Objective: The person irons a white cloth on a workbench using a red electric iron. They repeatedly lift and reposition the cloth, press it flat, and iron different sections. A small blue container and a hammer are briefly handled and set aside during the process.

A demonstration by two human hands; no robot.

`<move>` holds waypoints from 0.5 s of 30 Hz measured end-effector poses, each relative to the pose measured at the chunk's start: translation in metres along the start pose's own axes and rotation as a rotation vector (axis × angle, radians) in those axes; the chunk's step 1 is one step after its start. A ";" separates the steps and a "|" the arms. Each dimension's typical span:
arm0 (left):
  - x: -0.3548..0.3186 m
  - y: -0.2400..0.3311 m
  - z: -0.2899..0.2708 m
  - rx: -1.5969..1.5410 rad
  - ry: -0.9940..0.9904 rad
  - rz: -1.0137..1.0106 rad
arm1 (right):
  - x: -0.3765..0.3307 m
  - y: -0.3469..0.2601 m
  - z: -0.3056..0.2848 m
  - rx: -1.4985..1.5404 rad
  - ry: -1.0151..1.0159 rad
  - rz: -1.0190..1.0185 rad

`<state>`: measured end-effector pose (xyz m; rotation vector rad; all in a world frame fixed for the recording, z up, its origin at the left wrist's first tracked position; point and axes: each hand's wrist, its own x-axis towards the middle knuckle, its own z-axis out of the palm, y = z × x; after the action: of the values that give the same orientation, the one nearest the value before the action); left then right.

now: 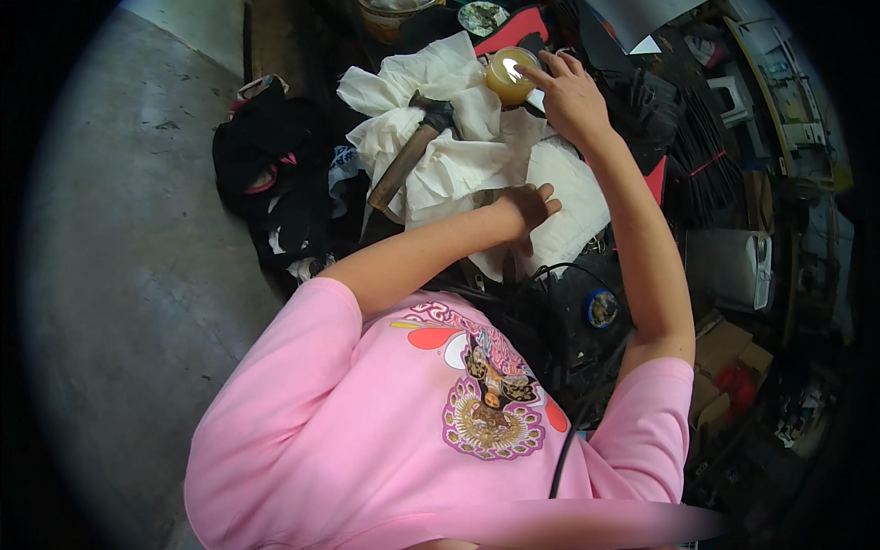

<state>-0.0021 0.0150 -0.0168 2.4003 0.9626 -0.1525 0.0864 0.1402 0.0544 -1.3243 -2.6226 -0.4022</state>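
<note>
My right hand [570, 94] reaches forward, its fingertips on a small round jar of yellowish paste [510, 75]. My left hand [528, 207] is closed around a dark object that is mostly hidden by the fingers; it rests on crumpled white cloths [458, 156]. A hammer with a brown wooden handle and dark head [411, 151] lies across the cloths, left of both hands. My pink shirt fills the lower part of the view.
A black cloth pile [266, 174] lies to the left beside the grey concrete floor [119, 257]. Black cables [559, 302], a small blue round thing [602, 308], a white appliance [733, 268] and cardboard boxes [724, 353] crowd the right side.
</note>
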 end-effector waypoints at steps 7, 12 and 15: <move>-0.003 0.001 -0.003 -0.019 0.027 0.007 | 0.011 -0.003 0.001 -0.098 -0.051 0.056; 0.002 -0.001 -0.004 -0.015 -0.054 0.008 | -0.010 0.003 -0.012 -0.003 0.028 0.098; 0.004 -0.002 -0.001 -0.020 -0.050 -0.009 | -0.037 0.001 -0.014 0.052 -0.102 0.109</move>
<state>-0.0009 0.0191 -0.0184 2.3633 0.9473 -0.2049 0.1093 0.1086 0.0580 -1.4996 -2.6063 -0.2559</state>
